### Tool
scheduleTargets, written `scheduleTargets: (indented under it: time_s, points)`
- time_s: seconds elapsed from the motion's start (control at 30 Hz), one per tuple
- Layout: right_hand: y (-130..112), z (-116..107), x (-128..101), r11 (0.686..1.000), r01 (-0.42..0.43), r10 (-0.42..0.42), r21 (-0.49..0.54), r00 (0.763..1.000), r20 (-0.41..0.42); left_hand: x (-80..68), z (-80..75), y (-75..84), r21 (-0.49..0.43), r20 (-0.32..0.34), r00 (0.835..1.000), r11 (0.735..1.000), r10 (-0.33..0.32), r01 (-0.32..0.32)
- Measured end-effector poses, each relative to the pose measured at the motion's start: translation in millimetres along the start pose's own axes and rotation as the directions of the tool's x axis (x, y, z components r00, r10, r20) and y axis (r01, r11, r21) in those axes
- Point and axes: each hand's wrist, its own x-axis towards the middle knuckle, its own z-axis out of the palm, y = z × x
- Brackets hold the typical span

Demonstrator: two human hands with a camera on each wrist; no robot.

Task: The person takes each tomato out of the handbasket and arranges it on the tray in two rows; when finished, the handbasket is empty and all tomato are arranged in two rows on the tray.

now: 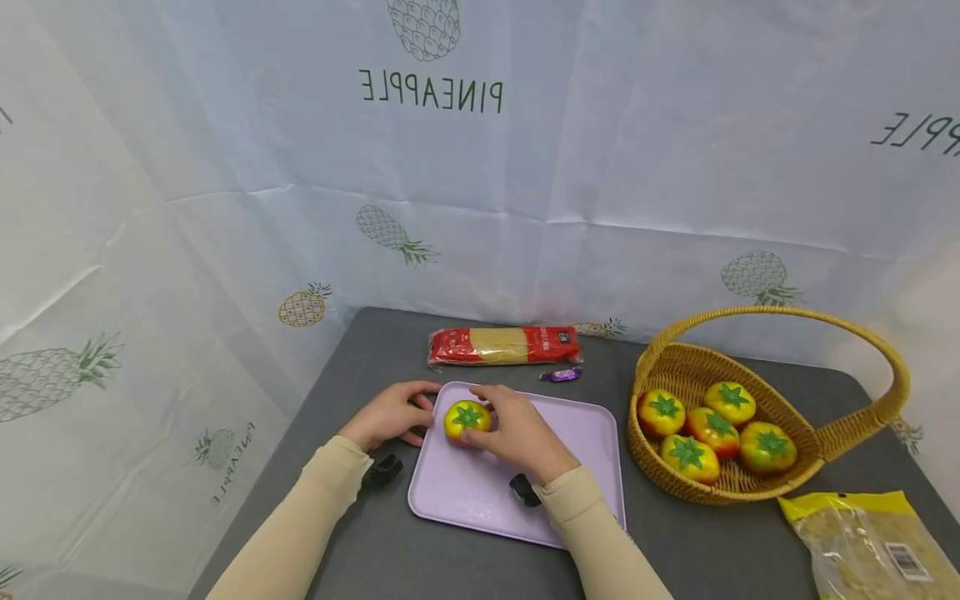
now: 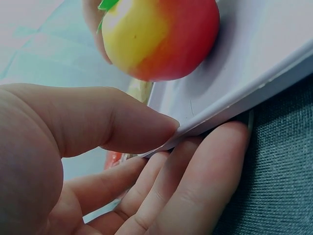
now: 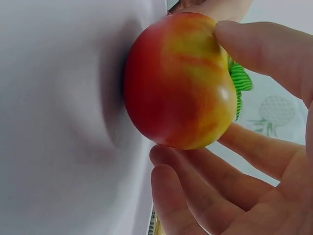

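A yellow-and-red tomato [image 1: 467, 422] with a green star-shaped leaf top is at the left part of a lilac tray [image 1: 525, 521]. My right hand [image 1: 521, 433] holds it between thumb and fingers. In the right wrist view the tomato [image 3: 181, 83] is beside the tray surface, the thumb on its upper side and fingers below. At the tray's left edge, my left hand [image 1: 393, 414] pinches the rim. The left wrist view has the thumb [image 2: 142, 129] on top of the rim and the fingers beneath it.
A wicker basket [image 1: 652, 467] with a tall handle holds several similar tomatoes [image 1: 717, 429] to the right. Behind the tray lie a red noodle packet [image 1: 498, 345] and a purple-wrapped candy [image 1: 561, 375]. A clear bag with a yellow top [image 1: 862, 537] lies at the front right.
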Motion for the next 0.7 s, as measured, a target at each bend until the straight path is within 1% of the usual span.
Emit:
scheduleTargets:
  time_s: [0.1,0.23,0.33,0.47,0.53,0.63,0.7]
  points:
    - [-0.7,-1.7,-1.6,1.000,-0.024,0.023,0.009,1.000,0.010,0.5,0.5,0.7,0.005,0.000,1.000,1.000,-0.007,0.007]
    - [-3.0,-6.6,-5.2,0.999,-0.030,0.030,0.016,0.999,0.023,-0.3,0.3,-1.0,-0.001,-0.002,1.000,1.000,-0.013,0.013]
    - [-3.1,-18.3,-15.7,0.998,-0.048,0.047,0.038,0.999,0.015,-0.5,2.7,-1.0,0.000,0.004,1.000,1.000,-0.012,0.012]
    - [-1.1,-43.4,-38.5,0.997,-0.067,0.069,0.038,0.997,-0.043,-0.7,4.0,0.7,0.007,0.019,1.000,1.000,-0.007,0.006]
    - [-0.1,-59.0,-52.7,0.997,-0.072,0.072,0.005,0.994,-0.080,-0.9,3.6,2.2,0.010,0.021,1.000,1.000,-0.008,0.008]
    - [2.2,-83.9,-76.4,0.992,-0.097,0.086,-0.080,0.987,-0.135,-0.9,2.4,3.7,0.019,0.017,1.000,1.000,-0.022,0.021]
    - [6.9,-100.9,-93.5,0.982,-0.117,0.091,-0.150,0.981,-0.170,-1.0,1.7,3.9,0.030,0.022,0.999,0.999,-0.025,0.024]
